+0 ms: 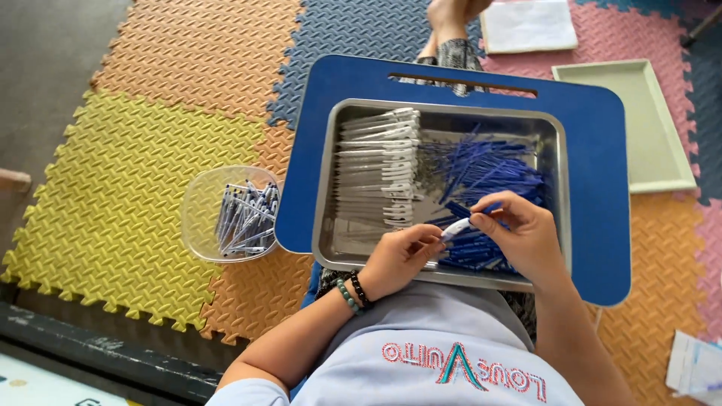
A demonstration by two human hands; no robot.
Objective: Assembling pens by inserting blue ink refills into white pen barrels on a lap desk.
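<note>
left hand (398,259) and right hand (526,237): both pinched shut on one white pen barrel (456,228), over the near edge of the steel tray (331,225). tray holds white barrels (376,165) left, blue refills (489,169) right; sits on blue lap desk (602,188). clear bowl of pens (241,218) at desk's left edge.
</note>
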